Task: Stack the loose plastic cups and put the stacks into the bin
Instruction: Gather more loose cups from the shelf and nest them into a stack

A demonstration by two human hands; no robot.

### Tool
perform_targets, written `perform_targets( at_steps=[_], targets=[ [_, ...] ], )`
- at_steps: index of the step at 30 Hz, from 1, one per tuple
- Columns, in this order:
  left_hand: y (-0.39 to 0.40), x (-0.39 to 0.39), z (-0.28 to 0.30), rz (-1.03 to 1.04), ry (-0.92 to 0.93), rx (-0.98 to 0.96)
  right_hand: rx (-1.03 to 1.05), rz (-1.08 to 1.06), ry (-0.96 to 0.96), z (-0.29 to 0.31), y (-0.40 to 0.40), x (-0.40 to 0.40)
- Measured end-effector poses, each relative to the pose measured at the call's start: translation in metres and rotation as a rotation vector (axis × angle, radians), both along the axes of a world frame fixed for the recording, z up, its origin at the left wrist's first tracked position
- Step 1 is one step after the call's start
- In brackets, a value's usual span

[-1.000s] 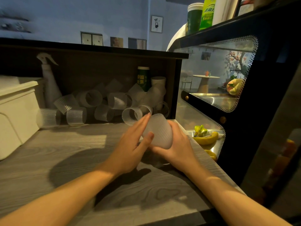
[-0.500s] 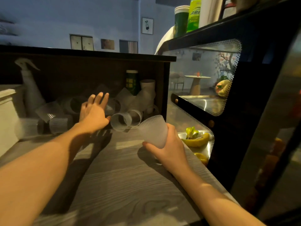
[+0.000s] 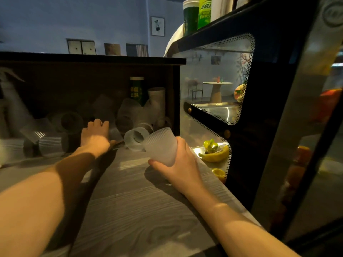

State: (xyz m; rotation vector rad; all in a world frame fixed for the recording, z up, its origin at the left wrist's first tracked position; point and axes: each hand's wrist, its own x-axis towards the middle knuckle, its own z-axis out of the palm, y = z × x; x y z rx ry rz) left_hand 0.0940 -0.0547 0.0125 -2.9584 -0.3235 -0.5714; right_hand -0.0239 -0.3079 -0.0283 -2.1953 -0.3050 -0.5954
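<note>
Grey wood grain with darker swirls across the bench [image 3: 133, 216]. Frosted, translucent white with fine vertical ribbing on the cup [image 3: 161, 147] at frame centre; the same ribbed, cloudy look on the loose cups [image 3: 50, 145] at middle left. Dark green with a pale lid and yellow print on the canister [image 3: 136, 89] in the shadowed recess. Bright lime green on the bottle [image 3: 204, 12] at the top edge. Yellow on the banana [image 3: 216, 155] at right of centre. White dot pattern edging the black display case [image 3: 259, 101].
</note>
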Motion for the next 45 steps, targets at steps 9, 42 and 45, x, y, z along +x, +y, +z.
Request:
perform_targets(
  at_steps=[9, 42, 45],
  targets=[
    [0.002, -0.019, -0.016, -0.176, -0.203, -0.08, 0.004, 0.0, -0.011, 0.0, -0.001, 0.001],
    [-0.071, -0.145, -0.034, -0.803, -0.274, -0.809, -0.203, 0.05, -0.212, -0.005, 0.007, -0.01],
    [-0.072, -0.145, -0.038, -0.842, -0.238, -0.755, -0.195, 0.051, -0.202, -0.005, 0.006, -0.01]
  ],
)
